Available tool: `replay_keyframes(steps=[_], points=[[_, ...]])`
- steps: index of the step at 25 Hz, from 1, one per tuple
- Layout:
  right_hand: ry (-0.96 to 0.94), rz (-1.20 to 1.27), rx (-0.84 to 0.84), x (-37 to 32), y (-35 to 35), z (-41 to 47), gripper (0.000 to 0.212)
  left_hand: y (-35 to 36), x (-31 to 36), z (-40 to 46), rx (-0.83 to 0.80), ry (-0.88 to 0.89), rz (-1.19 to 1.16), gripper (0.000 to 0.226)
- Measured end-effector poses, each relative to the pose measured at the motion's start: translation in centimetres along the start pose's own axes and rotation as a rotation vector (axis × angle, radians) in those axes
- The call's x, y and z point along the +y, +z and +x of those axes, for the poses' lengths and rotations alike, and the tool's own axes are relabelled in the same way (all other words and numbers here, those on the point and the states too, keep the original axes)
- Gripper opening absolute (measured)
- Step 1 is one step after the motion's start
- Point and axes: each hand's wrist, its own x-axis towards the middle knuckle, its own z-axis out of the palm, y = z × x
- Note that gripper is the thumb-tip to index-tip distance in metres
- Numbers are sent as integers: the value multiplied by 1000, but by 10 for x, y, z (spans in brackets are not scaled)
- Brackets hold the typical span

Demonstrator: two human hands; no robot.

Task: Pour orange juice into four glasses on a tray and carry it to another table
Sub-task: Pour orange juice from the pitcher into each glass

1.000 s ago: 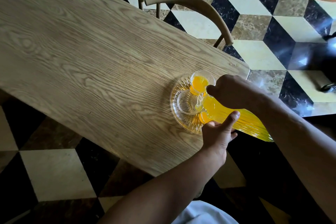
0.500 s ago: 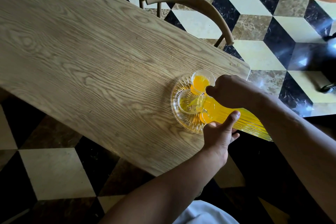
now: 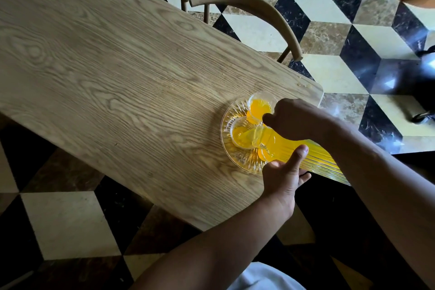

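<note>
— Two glasses in plain sight from the head view, both standing on the clear cut-glass tray (image 3: 231, 162) near the right corner of the wooden table (image 3: 117, 77). Farther glass (image 3: 260, 107) already holding orange juice; nearer glass (image 3: 242, 133) taking juice right now.

— And the source?

— Ribbed clear pitcher (image 3: 313, 159), full of orange juice, tipped low with its spout over the rim of the nearer glass. Right hand (image 3: 297, 119) closed around the pitcher's upper part, fingers wrapped and hidden from above. Left hand (image 3: 283, 178) supporting the pitcher from below, thumb pressed on the ribbed side, other fingers curled underneath.

— Other glasses?

— More orange under the pitcher's neck on the tray, but impossible to tell how many there. Behind the table, curved wooden chair (image 3: 254, 7) on the chequered marble floor (image 3: 329, 7).
</note>
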Motion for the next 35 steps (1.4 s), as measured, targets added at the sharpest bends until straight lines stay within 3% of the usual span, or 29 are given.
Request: replay_keyframes(steps=[26,35], points=[[-39,-93,-9,-10,-8,9,51,12,18,-14,31,-69,-31,39],[-56,-132,-29,-23,-8,18,52,12,26,-15,38,-63,-87,26]])
